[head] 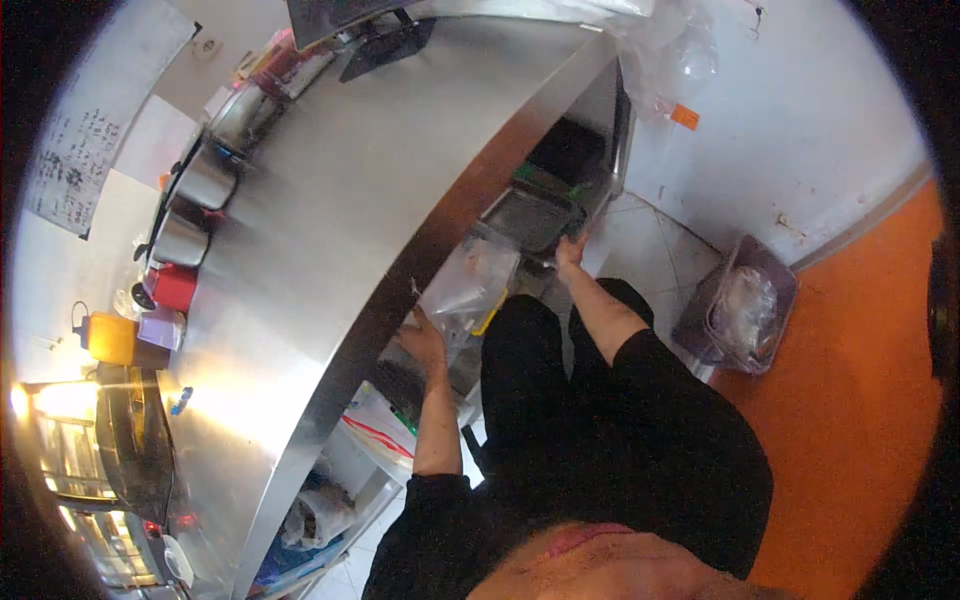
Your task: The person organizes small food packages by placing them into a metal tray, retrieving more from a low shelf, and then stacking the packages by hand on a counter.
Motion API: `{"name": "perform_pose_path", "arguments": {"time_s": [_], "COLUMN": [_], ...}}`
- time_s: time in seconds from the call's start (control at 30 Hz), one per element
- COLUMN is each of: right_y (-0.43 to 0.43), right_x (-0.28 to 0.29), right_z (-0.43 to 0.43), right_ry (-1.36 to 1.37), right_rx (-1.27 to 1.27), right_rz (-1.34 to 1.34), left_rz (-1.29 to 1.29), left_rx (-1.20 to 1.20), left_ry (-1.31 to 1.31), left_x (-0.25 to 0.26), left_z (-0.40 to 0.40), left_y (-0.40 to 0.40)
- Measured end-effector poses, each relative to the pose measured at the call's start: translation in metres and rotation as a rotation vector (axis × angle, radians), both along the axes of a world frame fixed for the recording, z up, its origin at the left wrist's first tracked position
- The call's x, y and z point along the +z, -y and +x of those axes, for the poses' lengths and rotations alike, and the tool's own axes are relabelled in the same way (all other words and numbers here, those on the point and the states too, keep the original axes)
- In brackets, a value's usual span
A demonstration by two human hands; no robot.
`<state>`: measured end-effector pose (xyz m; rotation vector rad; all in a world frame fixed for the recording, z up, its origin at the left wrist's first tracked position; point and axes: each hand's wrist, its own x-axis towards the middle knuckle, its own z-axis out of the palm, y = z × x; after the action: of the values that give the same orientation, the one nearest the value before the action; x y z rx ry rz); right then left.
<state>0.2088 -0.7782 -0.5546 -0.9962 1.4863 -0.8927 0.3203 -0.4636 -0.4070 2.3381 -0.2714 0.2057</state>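
Observation:
Below the steel counter, my right hand (571, 255) grips the near corner of a black plastic tray (536, 217). My left hand (425, 341) reaches under the counter's edge with its fingers apart, and I see nothing held in it. Between my hands stands a clear plastic container (476, 274) with a yellow strip (490, 313) along its near side; my left hand is just left of it. Behind the tray lies a darker black container (568, 150) with something green (540, 178) beside it. The lower shelf under my left hand is in shadow.
The steel counter (322, 187) overhangs the shelf. Along its back stand metal pots (206, 176), a red container (174, 287) and a yellow container (120, 339). A bin with a plastic liner (742, 315) stands at right. Bags (319, 517) fill the lower left shelf.

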Motion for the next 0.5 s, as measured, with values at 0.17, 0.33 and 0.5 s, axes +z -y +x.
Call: {"name": "perform_pose_path", "arguments": {"time_s": [0.17, 0.33, 0.5], "right_y": [0.022, 0.042, 0.009], "right_x": [-0.065, -0.024, 0.07], "right_z": [0.025, 0.016, 0.026], "right_ry": [0.379, -0.122, 0.14], "right_rx": [-0.004, 0.435, 1.047], "right_rz": [0.037, 0.079, -0.165], "left_rz": [-0.227, -0.134, -0.099], "left_rx": [-0.109, -0.07, -0.13], "left_ry": [0.015, -0.023, -0.112], "left_x": [0.024, 0.035, 0.041], "left_z": [-0.019, -0.025, -0.036], "left_y": [0.021, 0.014, -0.001]}}
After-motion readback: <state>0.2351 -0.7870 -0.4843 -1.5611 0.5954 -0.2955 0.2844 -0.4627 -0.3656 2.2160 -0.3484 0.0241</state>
